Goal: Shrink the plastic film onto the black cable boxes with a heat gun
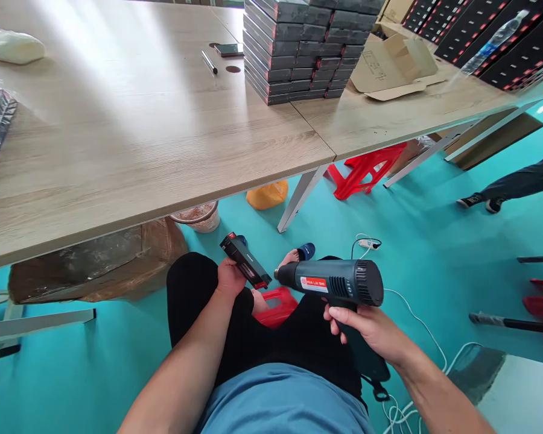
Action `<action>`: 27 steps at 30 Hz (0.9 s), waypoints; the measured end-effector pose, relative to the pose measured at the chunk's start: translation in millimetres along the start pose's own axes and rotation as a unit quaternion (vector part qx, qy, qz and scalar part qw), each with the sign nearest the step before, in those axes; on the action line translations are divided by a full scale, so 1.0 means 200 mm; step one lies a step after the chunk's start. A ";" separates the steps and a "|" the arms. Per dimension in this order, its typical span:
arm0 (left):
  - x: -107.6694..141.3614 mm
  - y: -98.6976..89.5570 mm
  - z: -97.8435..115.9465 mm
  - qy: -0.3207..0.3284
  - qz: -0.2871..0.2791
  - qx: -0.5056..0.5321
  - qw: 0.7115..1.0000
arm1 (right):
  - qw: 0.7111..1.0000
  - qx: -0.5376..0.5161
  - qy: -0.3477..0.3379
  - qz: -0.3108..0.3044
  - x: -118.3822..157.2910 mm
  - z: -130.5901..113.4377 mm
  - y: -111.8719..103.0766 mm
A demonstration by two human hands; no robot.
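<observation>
Over the seated person's lap, the left hand (230,278) grips a small black box (245,260), its long axis slanting up-left. Just right of it, the right hand (371,330) clasps a heat gun (332,283), nozzle almost touching the box's lower end. Beyond both hands: a wooden table (131,138) with stacked boxes (305,48); nothing lies between gun and box.

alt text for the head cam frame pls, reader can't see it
A seated person's right hand grips a dark heat gun, nozzle aimed at a small black box held in the left hand over the lap. Ahead, a wooden table carries a stack of dark boxes, above a teal floor.
</observation>
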State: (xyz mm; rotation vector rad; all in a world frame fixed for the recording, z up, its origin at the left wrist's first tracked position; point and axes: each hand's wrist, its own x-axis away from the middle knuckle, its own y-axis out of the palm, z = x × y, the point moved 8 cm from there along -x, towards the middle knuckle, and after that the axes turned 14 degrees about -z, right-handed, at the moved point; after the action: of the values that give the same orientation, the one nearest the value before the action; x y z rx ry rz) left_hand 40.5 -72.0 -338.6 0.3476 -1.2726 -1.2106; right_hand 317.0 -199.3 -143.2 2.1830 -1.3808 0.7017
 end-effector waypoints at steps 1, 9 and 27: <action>0.00 0.00 0.00 -0.001 0.001 -0.003 1.000 | 1.000 -0.003 0.005 -0.016 0.00 0.00 0.02; 0.00 0.01 0.00 -0.007 0.009 -0.001 1.000 | 0.999 0.020 -0.004 -0.032 -0.01 0.00 0.07; 0.05 0.08 -0.13 -0.089 -0.078 -0.151 0.981 | 0.961 -0.264 -0.076 0.021 -0.15 -0.13 -0.02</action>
State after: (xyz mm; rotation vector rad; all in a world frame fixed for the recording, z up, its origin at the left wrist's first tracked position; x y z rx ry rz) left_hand 68.7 -84.6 -330.3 0.1198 -1.2055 -1.5732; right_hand 304.8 -161.1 -142.7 1.8088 -1.4867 0.1443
